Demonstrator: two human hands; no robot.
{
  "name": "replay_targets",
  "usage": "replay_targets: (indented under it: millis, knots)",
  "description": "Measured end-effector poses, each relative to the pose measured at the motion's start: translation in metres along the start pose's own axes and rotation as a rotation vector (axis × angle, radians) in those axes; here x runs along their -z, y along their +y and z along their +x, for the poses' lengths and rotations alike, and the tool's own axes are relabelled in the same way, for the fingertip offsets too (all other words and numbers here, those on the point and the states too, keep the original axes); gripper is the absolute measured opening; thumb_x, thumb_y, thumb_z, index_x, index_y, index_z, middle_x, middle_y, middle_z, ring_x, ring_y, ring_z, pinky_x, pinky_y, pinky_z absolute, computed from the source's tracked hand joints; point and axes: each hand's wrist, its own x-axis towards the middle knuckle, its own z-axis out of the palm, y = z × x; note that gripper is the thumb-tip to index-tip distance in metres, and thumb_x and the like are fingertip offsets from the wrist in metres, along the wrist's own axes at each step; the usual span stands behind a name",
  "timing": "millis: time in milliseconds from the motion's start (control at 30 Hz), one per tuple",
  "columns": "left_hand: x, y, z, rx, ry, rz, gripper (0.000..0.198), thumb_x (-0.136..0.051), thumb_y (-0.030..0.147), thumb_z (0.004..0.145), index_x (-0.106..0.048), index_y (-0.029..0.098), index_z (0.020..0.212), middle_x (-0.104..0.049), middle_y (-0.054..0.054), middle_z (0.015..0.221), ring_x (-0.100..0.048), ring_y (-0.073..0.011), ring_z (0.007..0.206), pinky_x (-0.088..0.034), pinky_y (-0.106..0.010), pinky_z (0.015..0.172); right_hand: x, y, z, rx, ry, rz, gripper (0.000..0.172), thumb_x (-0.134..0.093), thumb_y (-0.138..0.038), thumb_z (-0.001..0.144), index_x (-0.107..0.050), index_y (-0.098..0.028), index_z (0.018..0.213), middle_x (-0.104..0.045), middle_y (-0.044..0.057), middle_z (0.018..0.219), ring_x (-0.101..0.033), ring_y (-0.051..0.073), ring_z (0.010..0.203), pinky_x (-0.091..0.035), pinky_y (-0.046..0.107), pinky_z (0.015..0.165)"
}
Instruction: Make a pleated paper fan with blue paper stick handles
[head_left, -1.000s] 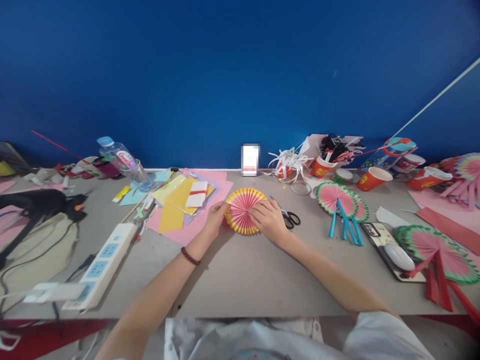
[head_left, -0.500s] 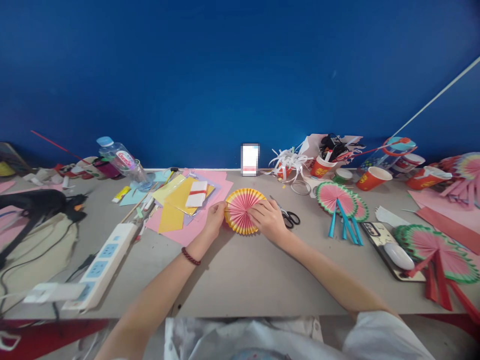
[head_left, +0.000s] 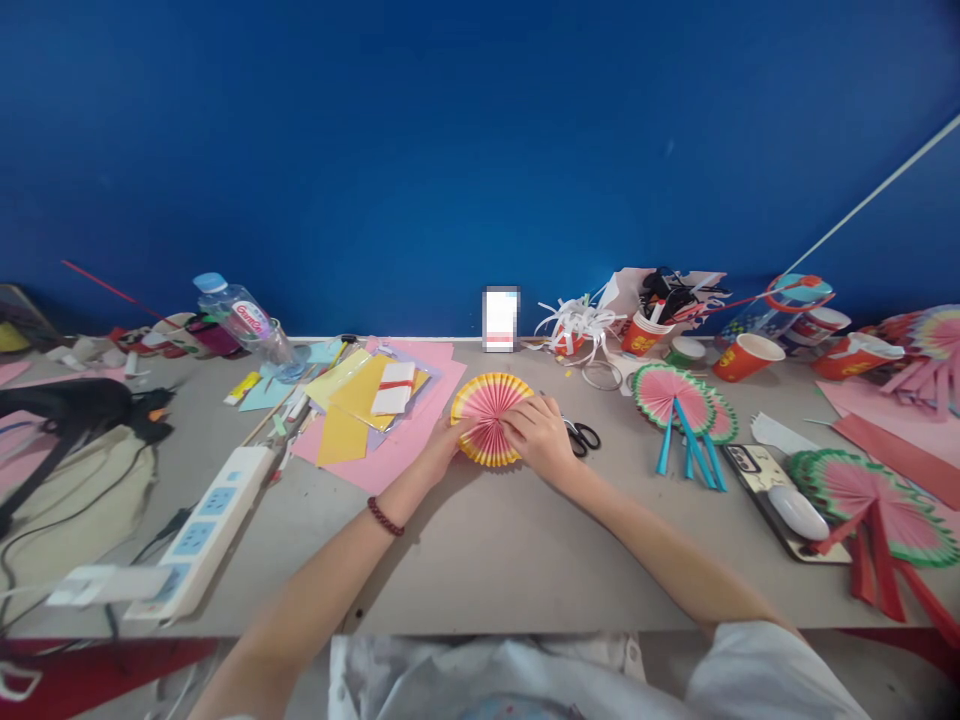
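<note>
A round pleated paper fan (head_left: 491, 400), pink in the middle with a yellow rim, is held between my two hands above the grey table. My left hand (head_left: 442, 450) grips its lower left edge, thumb lying on the pleats. The fingers of my right hand (head_left: 541, 437) are bent over the fan's right side, close to its centre; their tips are partly hidden. Black-handled scissors (head_left: 583, 438) lie just right of my right hand, their blades partly behind it.
Pink and yellow paper sheets (head_left: 345, 432) lie to the left, near a white power strip (head_left: 214, 520) and a plastic bottle (head_left: 244, 315). At right are finished-looking pink-green fans (head_left: 671, 398), a phone (head_left: 750, 490) with a mouse (head_left: 797, 512), and red paper cups (head_left: 748, 357).
My left hand has slid from the fan's left edge to its lower left, thumb now over the pleats. The fan has shifted slightly; my right hand stays near its centre.
</note>
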Motion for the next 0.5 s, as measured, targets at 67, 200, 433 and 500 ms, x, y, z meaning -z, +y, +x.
replay_targets:
  millis: [67,200,433,500]
  knots:
    - [-0.0017,-0.0024,-0.002,0.048,0.011,-0.005,0.032,-0.076,0.03,0.062,-0.068,0.015,0.089,-0.07,-0.008,0.09,-0.065,-0.0225,0.084,-0.05,-0.033,0.074,-0.0004,-0.0002,0.0003,-0.03,-0.013,0.006,0.016,-0.051,-0.016,0.088,-0.065,-0.019,0.081,-0.069,0.003,0.08,-0.054,0.016,0.082,-0.033,0.031,0.073]
    - [-0.0023,-0.0045,-0.0028,0.086,0.054,-0.036,0.035,-0.079,0.033,0.06,-0.067,0.014,0.086,-0.071,-0.009,0.088,-0.066,-0.0217,0.08,-0.051,-0.033,0.072,-0.0016,-0.0004,0.0005,-0.079,-0.023,0.03,0.017,-0.051,-0.015,0.086,-0.065,-0.02,0.078,-0.068,0.003,0.078,-0.055,0.017,0.082,-0.033,0.031,0.073]
    - [-0.0009,-0.0067,-0.0015,0.054,0.035,-0.036,0.031,-0.075,0.033,0.064,-0.067,0.014,0.087,-0.07,-0.007,0.085,-0.065,-0.0183,0.078,-0.051,-0.027,0.068,0.0014,0.0005,0.0029,-0.112,-0.016,0.05,0.015,-0.053,-0.013,0.083,-0.065,-0.02,0.077,-0.069,0.002,0.077,-0.054,0.017,0.08,-0.033,0.031,0.073]
    - [0.0009,-0.0068,-0.0004,0.017,0.042,-0.005,0.028,-0.072,0.035,0.068,-0.066,0.015,0.086,-0.069,-0.005,0.079,-0.064,-0.0153,0.07,-0.05,-0.025,0.063,0.0031,0.0046,0.0047,-0.134,-0.003,0.038,0.014,-0.054,-0.013,0.082,-0.065,-0.02,0.076,-0.069,0.001,0.077,-0.054,0.017,0.079,-0.033,0.031,0.072]
